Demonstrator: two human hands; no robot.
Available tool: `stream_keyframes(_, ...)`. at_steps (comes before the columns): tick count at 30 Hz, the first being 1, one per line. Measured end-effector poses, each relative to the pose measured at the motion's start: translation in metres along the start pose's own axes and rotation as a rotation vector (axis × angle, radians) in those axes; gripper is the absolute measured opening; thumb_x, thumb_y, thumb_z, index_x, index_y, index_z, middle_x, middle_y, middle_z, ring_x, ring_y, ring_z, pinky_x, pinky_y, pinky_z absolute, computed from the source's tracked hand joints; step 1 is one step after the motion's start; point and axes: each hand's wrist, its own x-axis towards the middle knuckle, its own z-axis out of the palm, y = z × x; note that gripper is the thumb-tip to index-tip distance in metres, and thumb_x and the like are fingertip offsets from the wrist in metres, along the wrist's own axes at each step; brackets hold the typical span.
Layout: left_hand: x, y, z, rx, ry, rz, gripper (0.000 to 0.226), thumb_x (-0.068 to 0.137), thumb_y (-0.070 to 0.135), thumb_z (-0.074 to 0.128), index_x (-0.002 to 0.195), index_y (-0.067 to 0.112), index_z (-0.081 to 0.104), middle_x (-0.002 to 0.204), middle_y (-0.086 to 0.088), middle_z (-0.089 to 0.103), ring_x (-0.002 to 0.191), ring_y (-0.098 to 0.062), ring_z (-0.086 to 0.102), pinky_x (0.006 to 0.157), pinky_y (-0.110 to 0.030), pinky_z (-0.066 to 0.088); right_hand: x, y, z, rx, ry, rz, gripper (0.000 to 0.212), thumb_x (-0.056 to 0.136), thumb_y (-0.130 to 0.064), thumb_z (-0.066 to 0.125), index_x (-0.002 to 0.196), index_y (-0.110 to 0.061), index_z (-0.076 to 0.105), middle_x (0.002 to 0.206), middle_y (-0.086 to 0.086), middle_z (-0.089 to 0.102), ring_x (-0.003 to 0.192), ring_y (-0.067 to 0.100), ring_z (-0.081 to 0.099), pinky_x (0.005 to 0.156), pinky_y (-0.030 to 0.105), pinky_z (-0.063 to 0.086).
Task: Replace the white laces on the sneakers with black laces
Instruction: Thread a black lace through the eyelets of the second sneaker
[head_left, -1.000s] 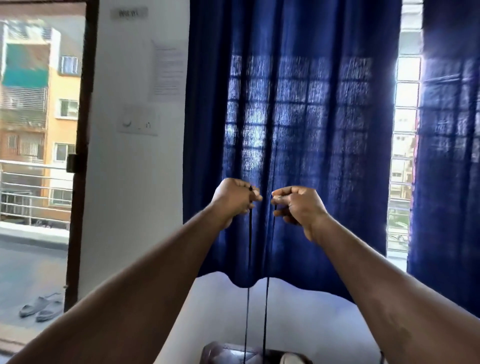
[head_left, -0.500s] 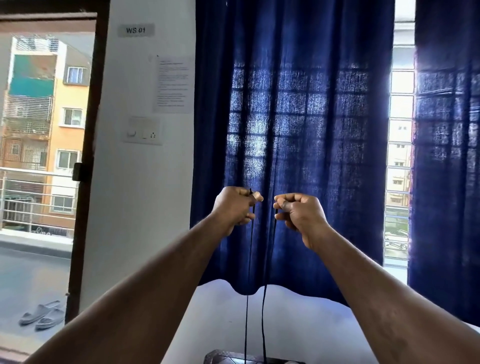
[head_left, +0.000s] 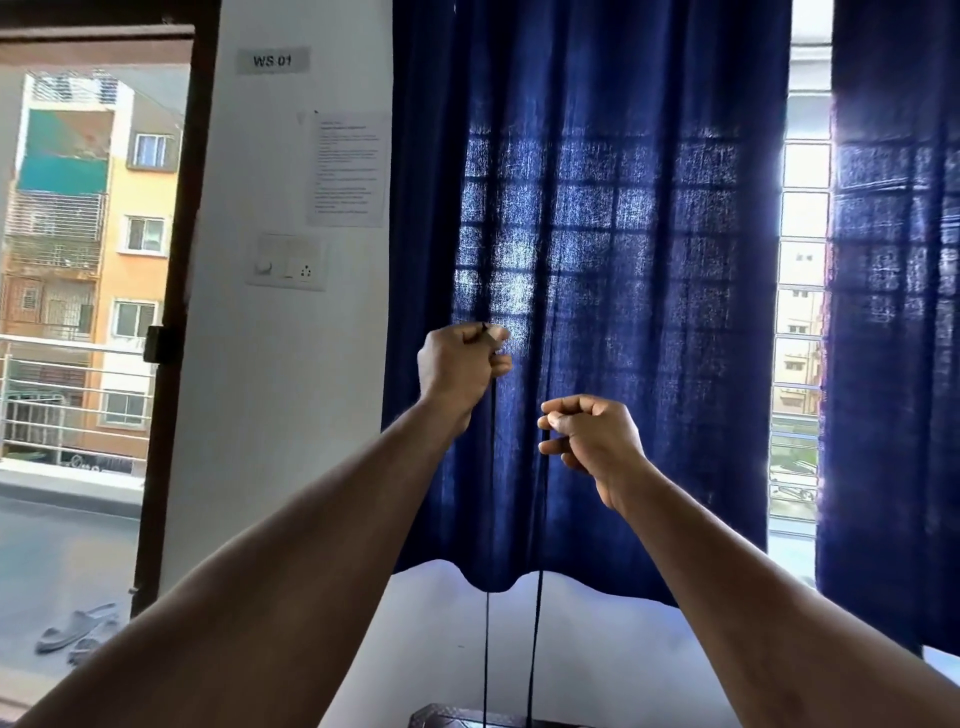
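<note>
Below left hand and right hand, black lace hangs; both grips pinch ends.

Two grips: left grip, right grip. Two black lace strands, two blue curtains, one notice, one switch plate, two slippers.

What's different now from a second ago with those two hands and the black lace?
The left hand has gone up and the right hand has come down, so they are no longer level side by side. Nothing was let go: each hand keeps its pinch grip on one end of the black lace, and both strands hang straight down in front of the blue curtain.
</note>
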Motion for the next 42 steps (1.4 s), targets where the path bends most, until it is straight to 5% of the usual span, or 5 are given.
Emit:
stream_keyframes(5, -0.003, 0.001, -0.002, 0.180, -0.175, -0.110, 0.009, 0.094, 0.015, 0.078, 0.093, 0.006, 0.078, 0.085, -0.006, 0.078, 0.067, -0.016, 0.069, 0.072, -0.033, 0.064, 0.009, -0.004, -0.004, 0.079, 0.034, 0.019, 0.016, 0.096, -0.004, 0.067, 0.099, -0.016, 0.077, 0.093, 0.000, 0.081, 0.076, 0.019, 0.078, 0.056, 0.024, 0.049)
stream_keyframes(14, -0.013, -0.002, -0.007, 0.154, -0.127, -0.116, 0.016, 0.088, 0.017, 0.084, 0.088, 0.011, 0.068, 0.086, -0.009, 0.080, 0.060, -0.014, 0.065, 0.046, -0.019, 0.046, 0.018, -0.005, -0.006, 0.165, 0.060, 0.019, 0.013, 0.099, -0.007, 0.067, 0.103, -0.016, 0.077, 0.097, 0.000, 0.079, 0.078, 0.011, 0.073, 0.062, 0.023, 0.051)
stream_keyframes(24, -0.017, 0.004, 0.007, 0.157, -0.128, -0.144, 0.009, 0.092, 0.020, 0.081, 0.092, 0.016, 0.073, 0.091, -0.002, 0.080, 0.061, -0.015, 0.068, 0.050, -0.024, 0.051, 0.031, -0.015, -0.004, 0.056, 0.103, -0.079, 0.013, 0.089, -0.036, 0.082, 0.090, -0.023, 0.081, 0.080, -0.004, 0.071, 0.073, 0.014, 0.058, 0.071, 0.029, 0.052)
stream_keyframes(32, -0.023, 0.009, 0.009, 0.248, -0.100, -0.118, 0.011, 0.088, 0.022, 0.085, 0.088, 0.017, 0.075, 0.086, 0.001, 0.079, 0.063, -0.014, 0.073, 0.056, -0.027, 0.058, 0.040, -0.025, -0.005, -0.002, 0.159, -0.128, 0.019, 0.098, -0.013, 0.068, 0.089, -0.024, 0.081, 0.093, -0.010, 0.078, 0.072, 0.007, 0.059, 0.067, 0.026, 0.050)
stream_keyframes(42, -0.028, 0.006, 0.012, 0.255, -0.082, -0.119, 0.011, 0.089, 0.022, 0.084, 0.087, 0.017, 0.074, 0.088, 0.002, 0.079, 0.064, -0.015, 0.073, 0.061, -0.031, 0.063, 0.044, -0.032, -0.013, 0.026, 0.140, -0.121, 0.015, 0.102, -0.017, 0.066, 0.093, -0.017, 0.079, 0.087, 0.003, 0.079, 0.061, 0.011, 0.061, 0.051, 0.021, 0.046)
